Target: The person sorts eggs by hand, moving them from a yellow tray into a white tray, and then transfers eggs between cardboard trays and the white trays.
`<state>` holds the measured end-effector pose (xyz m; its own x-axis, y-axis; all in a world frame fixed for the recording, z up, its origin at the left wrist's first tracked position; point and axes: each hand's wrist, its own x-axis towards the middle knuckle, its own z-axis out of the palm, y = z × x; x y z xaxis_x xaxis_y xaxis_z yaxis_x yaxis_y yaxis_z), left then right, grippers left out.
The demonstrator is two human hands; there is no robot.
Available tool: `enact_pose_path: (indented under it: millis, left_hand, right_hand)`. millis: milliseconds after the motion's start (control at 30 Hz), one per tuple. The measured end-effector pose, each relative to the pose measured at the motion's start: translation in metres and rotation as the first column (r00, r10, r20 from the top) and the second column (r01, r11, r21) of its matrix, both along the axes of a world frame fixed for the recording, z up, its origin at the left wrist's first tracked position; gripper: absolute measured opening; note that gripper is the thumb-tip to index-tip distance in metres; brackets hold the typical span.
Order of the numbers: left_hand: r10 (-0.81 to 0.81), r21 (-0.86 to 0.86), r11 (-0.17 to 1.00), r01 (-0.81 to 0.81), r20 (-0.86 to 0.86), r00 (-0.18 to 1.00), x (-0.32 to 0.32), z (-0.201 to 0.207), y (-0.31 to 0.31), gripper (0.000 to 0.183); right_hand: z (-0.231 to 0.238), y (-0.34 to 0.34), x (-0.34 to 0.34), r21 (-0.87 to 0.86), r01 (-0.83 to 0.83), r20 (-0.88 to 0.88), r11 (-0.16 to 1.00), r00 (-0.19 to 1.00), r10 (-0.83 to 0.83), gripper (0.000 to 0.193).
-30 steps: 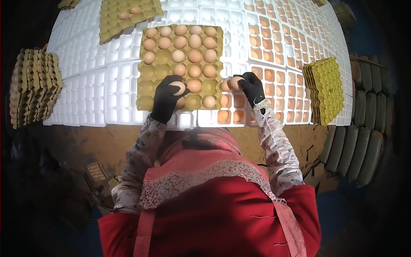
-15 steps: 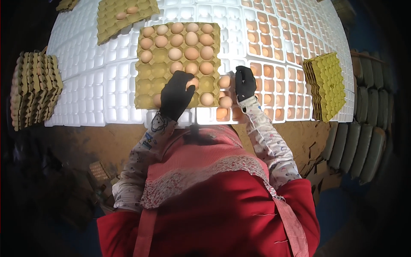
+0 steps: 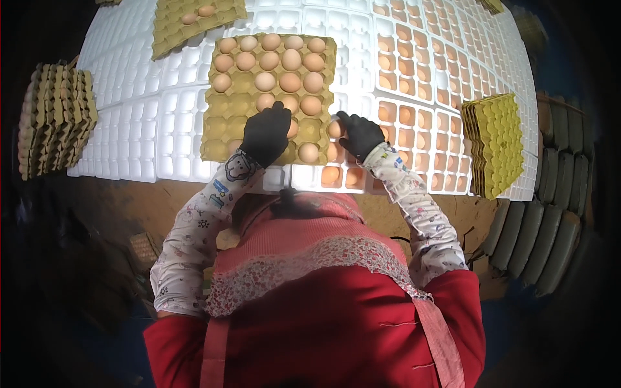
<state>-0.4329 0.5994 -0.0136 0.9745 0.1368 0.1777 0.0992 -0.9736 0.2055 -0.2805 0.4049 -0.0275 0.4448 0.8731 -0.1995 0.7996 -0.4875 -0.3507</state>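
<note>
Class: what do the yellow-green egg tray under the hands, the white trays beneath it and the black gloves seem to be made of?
Egg tray: probably moulded paper pulp, matt with soft cup edges. White trays: likely plastic or foam, bright and smooth; cannot tell which. Gloves, left hand and right hand: apparently knit fabric, dull, no shine.

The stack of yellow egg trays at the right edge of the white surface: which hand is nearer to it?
Right. The right hand is between the cardboard tray and the stack of yellow egg trays, still clearly apart from it. The left hand rests over the cardboard tray, farther away.
</note>
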Motion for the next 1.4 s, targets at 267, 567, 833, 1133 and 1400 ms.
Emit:
enact_pose_path:
  millis: [267, 567, 833, 1133, 1400]
  left_hand:
    - [0.109, -0.390, 0.910, -0.142, -0.105, 0.988, -0.006, 0.016, 0.005, 0.032]
    - [0.165, -0.920, -0.391, 0.010, -0.060, 0.984, -0.040, -0.002, 0.008, 0.059]
    - [0.270, -0.851, -0.512, 0.117, -0.030, 0.962, -0.062, 0.016, 0.023, 0.058]
    - [0.395, -0.922, -0.376, 0.090, -0.071, 0.916, -0.082, 0.015, 0.030, 0.051]
    - [0.464, -0.978, -0.181, -0.101, -0.175, 0.868, -0.092, 0.017, 0.055, 0.034]
  right_hand:
    - [-0.015, -0.016, 0.018, 0.177, 0.405, -0.475, 0.897, 0.833, -0.283, 0.048]
    - [-0.042, 0.011, 0.030, 0.430, 0.487, -0.213, 0.761, 0.873, -0.439, 0.039]
    - [-0.031, 0.019, 0.016, 0.593, 0.187, 0.069, 0.783, 0.957, -0.280, 0.032]
    - [-0.023, 0.038, 0.022, 0.160, 0.106, 0.048, 0.981, 0.992, -0.114, 0.053]
    - [0.044, 0.039, -0.036, 0.379, 0.088, -0.153, 0.921, 0.988, -0.032, 0.022]
